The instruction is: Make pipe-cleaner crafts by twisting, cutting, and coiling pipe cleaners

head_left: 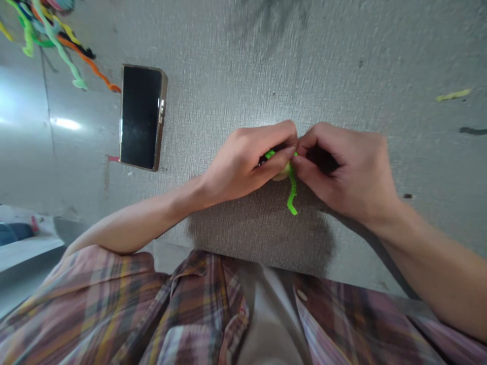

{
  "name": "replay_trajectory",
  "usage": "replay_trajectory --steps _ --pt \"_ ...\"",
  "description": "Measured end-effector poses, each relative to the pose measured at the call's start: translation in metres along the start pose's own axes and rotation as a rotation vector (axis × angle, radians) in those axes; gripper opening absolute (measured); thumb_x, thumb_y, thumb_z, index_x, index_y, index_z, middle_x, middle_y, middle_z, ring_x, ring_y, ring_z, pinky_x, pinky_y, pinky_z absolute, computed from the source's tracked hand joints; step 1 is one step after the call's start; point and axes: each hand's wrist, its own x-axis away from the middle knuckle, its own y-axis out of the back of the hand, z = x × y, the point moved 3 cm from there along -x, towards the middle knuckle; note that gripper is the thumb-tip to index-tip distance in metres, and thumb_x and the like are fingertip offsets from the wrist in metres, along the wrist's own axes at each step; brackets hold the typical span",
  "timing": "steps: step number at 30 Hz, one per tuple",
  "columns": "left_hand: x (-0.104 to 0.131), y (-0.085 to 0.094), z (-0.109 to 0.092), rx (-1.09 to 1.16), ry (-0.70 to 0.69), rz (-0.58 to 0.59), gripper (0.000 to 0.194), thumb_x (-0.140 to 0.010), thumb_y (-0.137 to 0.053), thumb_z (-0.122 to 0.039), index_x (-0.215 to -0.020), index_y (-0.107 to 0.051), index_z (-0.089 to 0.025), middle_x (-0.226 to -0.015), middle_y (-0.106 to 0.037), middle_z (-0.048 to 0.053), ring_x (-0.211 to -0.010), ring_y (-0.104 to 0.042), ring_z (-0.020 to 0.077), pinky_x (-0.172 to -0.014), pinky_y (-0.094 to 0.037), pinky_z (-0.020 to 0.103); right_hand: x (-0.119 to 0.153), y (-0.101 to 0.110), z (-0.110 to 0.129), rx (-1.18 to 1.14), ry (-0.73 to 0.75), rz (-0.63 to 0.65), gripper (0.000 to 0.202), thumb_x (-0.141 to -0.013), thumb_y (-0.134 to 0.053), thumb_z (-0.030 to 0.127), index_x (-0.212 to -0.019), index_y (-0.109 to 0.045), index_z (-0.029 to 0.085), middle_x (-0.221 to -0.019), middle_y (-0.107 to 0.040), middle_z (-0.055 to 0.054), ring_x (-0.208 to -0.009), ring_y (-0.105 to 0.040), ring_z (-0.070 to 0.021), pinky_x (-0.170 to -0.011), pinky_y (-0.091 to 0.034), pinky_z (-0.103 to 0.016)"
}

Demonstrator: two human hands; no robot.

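A bright green fuzzy strand (292, 190) hangs down between my two hands at the middle of the view. My left hand (254, 159) is wrapped round a small pale yellow piece (281, 175) with green fuzz on it, mostly hidden by the fingers. Close against it on the right, my right hand (342, 167) has thumb and forefinger pinched together at the top of the green strand. The fingertips of both hands meet, and the exact grip point is hidden.
On the grey textured table (228, 91) a dark phone (141, 116) lies at the left. Several coloured fuzzy strands (57, 40) are heaped at the upper left. A yellow scrap (453, 95) and a dark scrap (473, 131) lie at the far right.
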Motion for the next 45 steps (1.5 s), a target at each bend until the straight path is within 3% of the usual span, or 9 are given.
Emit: replay_trajectory --steps 8,15,22,29,33,40,45 --pt "-0.0017 0.0008 0.0019 -0.003 -0.110 -0.044 0.029 -0.121 -0.062 -0.042 -0.100 -0.067 -0.023 -0.079 -0.074 -0.001 -0.067 -0.067 0.0122 -0.067 -0.055 0.029 0.0005 0.0014 -0.0009 -0.053 -0.028 -0.013 0.030 -0.105 -0.083 0.044 -0.086 -0.064 0.030 -0.065 -0.059 0.003 -0.058 -0.055 -0.0179 -0.057 -0.041 -0.037" --pt "0.0005 -0.0004 -0.0007 -0.017 -0.047 -0.061 0.032 -0.121 -0.060 -0.045 -0.099 -0.071 -0.024 -0.080 -0.077 0.000 -0.069 -0.072 0.0142 -0.068 -0.061 0.031 0.0008 0.0012 0.0021 -0.043 -0.018 -0.029 0.030 -0.107 -0.078 0.043 -0.086 -0.063 0.029 -0.065 -0.059 0.004 -0.056 -0.050 -0.0158 -0.056 -0.041 -0.035" --pt "0.0011 0.0010 0.0008 -0.016 -0.051 -0.023 0.032 -0.115 -0.070 -0.054 -0.104 -0.070 -0.024 -0.082 -0.076 0.001 -0.071 -0.071 0.0150 -0.065 -0.057 0.030 -0.0008 0.0021 0.0039 -0.045 0.041 -0.076 0.025 -0.103 -0.077 0.030 -0.086 -0.059 0.027 -0.064 -0.055 0.006 -0.053 -0.044 -0.0123 -0.053 -0.033 -0.033" --pt "0.0011 0.0002 0.0035 -0.040 0.015 -0.041 0.023 -0.116 -0.067 -0.043 -0.103 -0.071 -0.025 -0.083 -0.078 0.001 -0.071 -0.070 0.0146 -0.065 -0.056 0.029 -0.0006 0.0027 0.0042 -0.062 -0.020 -0.075 0.025 -0.099 -0.080 0.033 -0.084 -0.061 0.028 -0.064 -0.057 0.005 -0.053 -0.044 -0.0138 -0.053 -0.034 -0.034" --pt "0.0018 0.0004 0.0028 -0.040 0.008 -0.055 0.019 -0.113 -0.070 -0.041 -0.104 -0.071 -0.025 -0.085 -0.077 0.001 -0.071 -0.068 0.0152 -0.065 -0.057 0.031 -0.0006 0.0029 0.0051 -0.086 0.016 -0.069 0.022 -0.097 -0.079 0.025 -0.086 -0.060 0.027 -0.064 -0.056 0.007 -0.052 -0.043 -0.0120 -0.052 -0.032 -0.032" --pt "0.0024 0.0023 0.0028 -0.058 -0.008 -0.057 0.019 -0.109 -0.078 -0.045 -0.110 -0.072 -0.027 -0.095 -0.077 0.003 -0.080 -0.072 0.0173 -0.070 -0.060 0.034 0.0001 0.0032 0.0066 -0.075 -0.035 -0.088 0.026 -0.103 -0.077 0.034 -0.085 -0.060 0.028 -0.065 -0.057 0.004 -0.054 -0.046 -0.0145 -0.054 -0.036 -0.034" --pt "0.0020 0.0009 0.0033 -0.087 -0.019 -0.085 0.016 -0.110 -0.076 -0.041 -0.112 -0.072 -0.026 -0.096 -0.076 0.002 -0.082 -0.072 0.0163 -0.073 -0.060 0.032 0.0001 0.0027 0.0069 -0.082 -0.007 -0.120 0.023 -0.103 -0.073 0.030 -0.085 -0.060 0.029 -0.066 -0.057 0.004 -0.054 -0.046 -0.0149 -0.053 -0.036 -0.034"
